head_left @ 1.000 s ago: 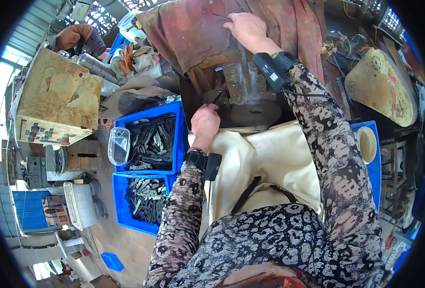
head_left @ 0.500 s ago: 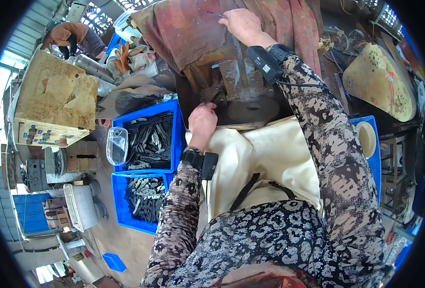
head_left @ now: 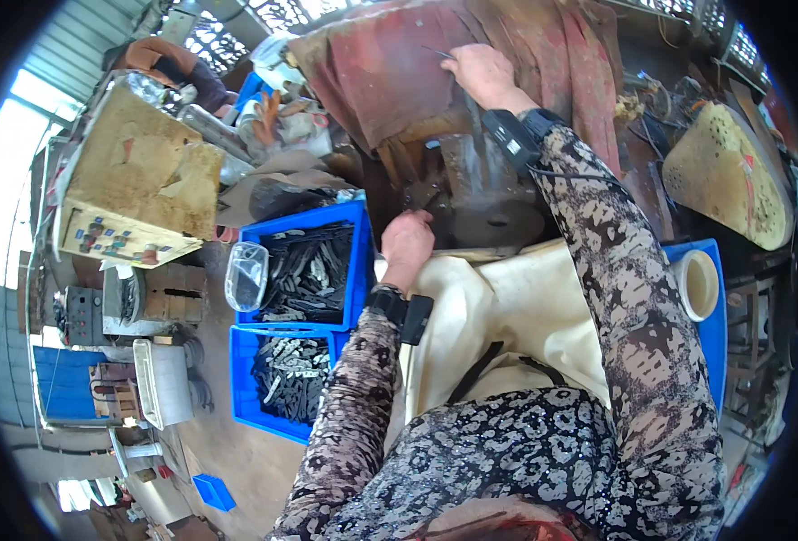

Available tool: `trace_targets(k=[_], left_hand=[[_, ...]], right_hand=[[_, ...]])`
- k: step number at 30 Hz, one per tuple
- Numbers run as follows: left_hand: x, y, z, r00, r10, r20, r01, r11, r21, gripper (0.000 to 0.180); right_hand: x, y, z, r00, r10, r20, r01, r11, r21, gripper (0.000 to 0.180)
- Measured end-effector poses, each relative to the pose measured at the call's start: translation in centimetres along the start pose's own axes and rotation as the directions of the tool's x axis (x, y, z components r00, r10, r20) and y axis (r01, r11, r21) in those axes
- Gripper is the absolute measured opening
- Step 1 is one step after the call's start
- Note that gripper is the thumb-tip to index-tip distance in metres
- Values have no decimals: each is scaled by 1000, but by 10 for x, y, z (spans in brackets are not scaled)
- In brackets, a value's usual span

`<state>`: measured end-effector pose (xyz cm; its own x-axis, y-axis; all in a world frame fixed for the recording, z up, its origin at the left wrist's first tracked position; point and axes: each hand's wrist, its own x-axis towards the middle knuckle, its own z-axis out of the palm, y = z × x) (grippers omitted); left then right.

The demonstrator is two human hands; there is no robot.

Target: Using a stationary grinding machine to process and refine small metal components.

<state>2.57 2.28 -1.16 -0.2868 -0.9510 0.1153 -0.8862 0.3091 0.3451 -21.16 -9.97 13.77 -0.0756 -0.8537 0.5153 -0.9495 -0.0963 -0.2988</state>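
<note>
My right hand [head_left: 487, 77] is raised at the far side, in front of a reddish cloth cover. Its fingers pinch a thin dark strip [head_left: 435, 51] that points to the left. Nearer and to the left, my left hand [head_left: 408, 242] is closed at the edge of a dark, wet work bay, beside a blue bin. What its fingers hold is hard to make out against the dark background. Inside the bay lies a round grey disc [head_left: 500, 224] with a hole, and a wet block [head_left: 471, 167] stands behind it. The reddish cloth [head_left: 372, 86] hangs over the bay.
Left of my left arm, two blue bins [head_left: 363, 261] hold many dark flat strips; a clear plastic tub [head_left: 246, 276] rests at one's edge. A cream apron [head_left: 543, 298] covers my lap. A control box [head_left: 146, 171] stands left; another person [head_left: 160, 59] bends over behind it.
The whole view has shifted, so everything appears lower and further right. Both hands keep about the same places over the bay. The dark piece at my left fingertips shows less clearly now.
</note>
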Motion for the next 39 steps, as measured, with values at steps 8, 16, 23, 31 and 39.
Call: trace_targets(k=[8,16,23,31,39], left_hand=[[2,-2,12,999,37,29,-36,998,-42,25],[39,-36,16,921,169,-352,-234,960,-152,27],[49,9,15,902,399,-163,-383,916,119,18],[61,-13,54,888,383,253,-452,827,335,20],[44,15,21,961,244,132,-254,965,63,21]], right_hand=[[-19,9,-9,989,149,26,-150,988,39,27],[-163,-29,-46,992,-47,-114,88,915,394,19],[-312,-28,-69,989,-52,138,-11,907,420,19],[-343,-27,-61,967,-125,223,-1,871,491,19],[-293,13,-55,704,324,632,-706,228,671,22]])
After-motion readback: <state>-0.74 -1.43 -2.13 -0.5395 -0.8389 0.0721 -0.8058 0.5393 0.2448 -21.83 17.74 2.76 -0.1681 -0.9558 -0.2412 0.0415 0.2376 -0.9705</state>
